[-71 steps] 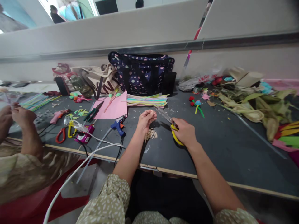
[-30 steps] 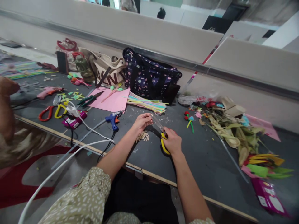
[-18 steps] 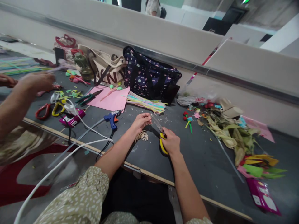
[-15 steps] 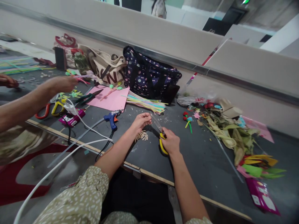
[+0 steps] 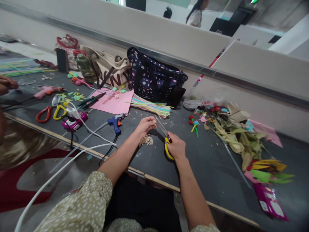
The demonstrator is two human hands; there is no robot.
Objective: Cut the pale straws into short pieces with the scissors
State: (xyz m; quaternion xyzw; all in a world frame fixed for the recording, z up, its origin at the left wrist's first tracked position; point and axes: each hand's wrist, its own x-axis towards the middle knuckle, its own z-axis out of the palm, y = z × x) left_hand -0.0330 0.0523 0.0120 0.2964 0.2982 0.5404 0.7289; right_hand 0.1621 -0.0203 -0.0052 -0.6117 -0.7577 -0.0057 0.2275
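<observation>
My right hand (image 5: 176, 145) is wrapped round the yellow handles of a pair of scissors (image 5: 169, 152), whose blades point up and left toward my left hand. My left hand (image 5: 146, 125) is closed in a pinch near the blade tips; what it pinches is too small to make out. A small pile of short beige pieces (image 5: 146, 140) lies on the dark table (image 5: 200, 174) just below my left hand. Left of that hand rests a blue glue gun (image 5: 116, 124). A bundle of pastel pipe cleaners (image 5: 154, 108) lies beyond both hands.
Pink paper (image 5: 108, 104) holds green-handled pliers (image 5: 90, 100). Red-handled scissors (image 5: 43, 115) and a white cable (image 5: 72, 158) lie left. Bags (image 5: 154, 77) stand along the wall. Dried husks (image 5: 246, 145) and a purple packet (image 5: 270, 201) are right. Another person's hand (image 5: 8, 84) shows far left.
The other person's arm has withdrawn to the left, uncovering a pink glue gun, and the flower pieces it held now lie on the table. My hands have hardly moved.
</observation>
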